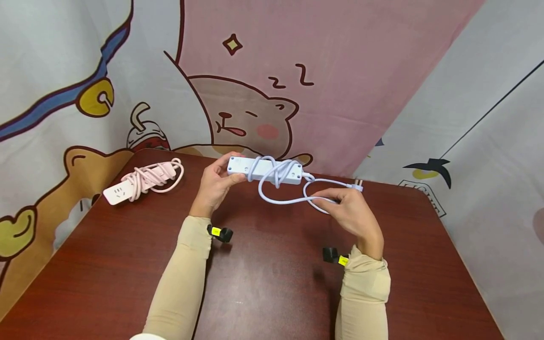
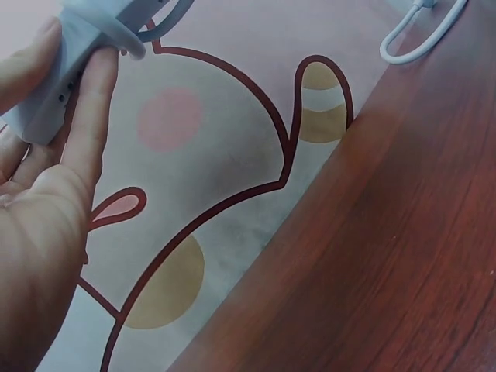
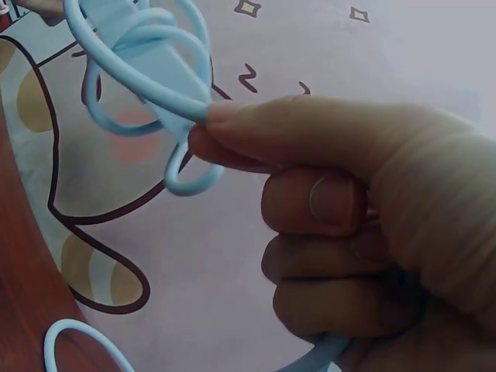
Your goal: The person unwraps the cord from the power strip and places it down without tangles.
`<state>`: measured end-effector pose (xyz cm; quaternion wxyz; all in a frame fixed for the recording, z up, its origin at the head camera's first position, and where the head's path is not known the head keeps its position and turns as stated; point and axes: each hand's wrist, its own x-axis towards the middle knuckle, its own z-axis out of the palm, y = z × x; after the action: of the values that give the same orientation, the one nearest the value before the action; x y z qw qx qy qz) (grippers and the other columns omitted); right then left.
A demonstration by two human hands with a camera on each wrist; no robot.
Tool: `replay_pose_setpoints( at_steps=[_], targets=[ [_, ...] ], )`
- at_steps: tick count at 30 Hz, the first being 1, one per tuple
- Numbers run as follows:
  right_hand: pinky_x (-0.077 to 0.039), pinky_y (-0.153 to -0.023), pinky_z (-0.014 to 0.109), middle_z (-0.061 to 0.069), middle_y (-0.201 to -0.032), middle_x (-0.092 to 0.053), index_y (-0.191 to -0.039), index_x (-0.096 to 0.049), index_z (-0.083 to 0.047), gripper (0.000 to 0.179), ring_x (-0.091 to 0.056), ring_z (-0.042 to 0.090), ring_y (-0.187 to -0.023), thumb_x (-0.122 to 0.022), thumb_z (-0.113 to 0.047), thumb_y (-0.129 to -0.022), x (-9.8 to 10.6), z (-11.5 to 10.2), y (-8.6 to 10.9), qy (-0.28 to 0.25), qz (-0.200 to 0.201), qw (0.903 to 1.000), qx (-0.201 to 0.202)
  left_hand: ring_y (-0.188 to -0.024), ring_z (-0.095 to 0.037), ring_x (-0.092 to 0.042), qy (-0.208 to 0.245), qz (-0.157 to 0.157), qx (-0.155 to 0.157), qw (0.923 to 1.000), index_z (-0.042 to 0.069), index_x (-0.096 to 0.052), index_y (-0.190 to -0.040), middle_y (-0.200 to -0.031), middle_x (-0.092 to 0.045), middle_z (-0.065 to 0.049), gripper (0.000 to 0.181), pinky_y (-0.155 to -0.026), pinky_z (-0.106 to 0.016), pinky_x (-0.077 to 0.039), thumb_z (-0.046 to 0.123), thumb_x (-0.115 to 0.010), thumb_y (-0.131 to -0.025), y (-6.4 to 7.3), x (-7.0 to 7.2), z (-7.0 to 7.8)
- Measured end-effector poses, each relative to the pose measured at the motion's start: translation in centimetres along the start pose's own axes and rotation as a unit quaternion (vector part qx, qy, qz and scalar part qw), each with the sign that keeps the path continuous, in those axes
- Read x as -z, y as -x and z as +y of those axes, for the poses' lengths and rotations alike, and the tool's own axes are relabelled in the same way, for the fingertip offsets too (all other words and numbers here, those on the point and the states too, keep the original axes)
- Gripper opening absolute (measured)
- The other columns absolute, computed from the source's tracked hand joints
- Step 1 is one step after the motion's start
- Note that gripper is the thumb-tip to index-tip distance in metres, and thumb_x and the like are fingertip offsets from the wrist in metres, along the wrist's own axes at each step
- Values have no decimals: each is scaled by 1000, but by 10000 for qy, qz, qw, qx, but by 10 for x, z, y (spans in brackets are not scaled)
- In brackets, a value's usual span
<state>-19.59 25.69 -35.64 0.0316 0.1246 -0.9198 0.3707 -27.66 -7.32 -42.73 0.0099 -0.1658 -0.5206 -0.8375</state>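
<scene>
My left hand point(image 1: 214, 184) grips one end of a white power strip point(image 1: 238, 165), holding it up off the table near the back edge. Several loops of its own white cord point(image 1: 278, 172) wrap around the strip's other half. My right hand point(image 1: 354, 212) pinches the cord between thumb and forefinger, its other fingers curled in, as the right wrist view shows. A stretch of cord arcs from the strip to those fingertips. The cord's plug point(image 1: 357, 186) lies past the right hand. In the left wrist view, the strip point(image 2: 46, 101) sits between thumb and fingers.
A pink power strip point(image 1: 116, 192) with its cord wound round it lies at the left back of the brown table point(image 1: 272, 283). Behind the table hangs a printed curtain point(image 1: 340, 94) with a sleeping bear. Each wrist wears a small black camera point(image 1: 221, 233).
</scene>
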Motion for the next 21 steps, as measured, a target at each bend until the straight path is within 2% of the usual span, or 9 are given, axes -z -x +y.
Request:
replay_pose_setpoints(
  at_steps=[4,8,14,18,21],
  targets=[
    [-50,-77,17,-1,-95,-79,-103,-81,-21,17,-65,2,-86,-76,-33,-92,3,-3,2,-195,204,9996,64,-99,-15,-66,-66,-1,13,10000,-9,-49,-138,-125,-65,-6,58,-85,-27,-61,-19,-69,-84,0,1,-1],
    [-49,-79,13,1,-99,-80,-105,-81,-20,17,-65,-4,-89,-75,-31,-93,5,-5,4,-295,506,9978,303,-100,-14,-66,-119,-18,28,9999,-11,-47,-140,-126,-65,-6,60,-86,-26,-61,-19,-69,-85,0,1,-1],
    [-48,-79,10,6,-100,-79,-108,-80,-11,18,-64,-8,-90,-77,-20,-92,4,-7,6,-632,1134,9895,632,-101,-15,-64,-225,-36,88,9997,-4,-54,-136,-126,-65,-5,56,-87,-26,-60,-17,-70,-84,1,0,0],
    [-48,-75,12,-12,-93,-77,-104,-81,-10,14,-63,-3,-83,-78,-13,-91,2,-8,5,-964,1618,9787,820,-101,-15,-64,-319,-117,104,9994,-2,-55,-135,-124,-65,-5,55,-87,-25,-60,-15,-73,-84,0,1,0],
    [-48,-70,13,-25,-86,-71,-101,-81,-9,12,-62,-1,-76,-78,-12,-90,1,-10,3,-1112,1956,9707,848,-102,-15,-64,-351,-226,74,9991,-6,-54,-135,-124,-66,-5,56,-87,-25,-59,-14,-74,-83,0,2,-1]
  ],
)
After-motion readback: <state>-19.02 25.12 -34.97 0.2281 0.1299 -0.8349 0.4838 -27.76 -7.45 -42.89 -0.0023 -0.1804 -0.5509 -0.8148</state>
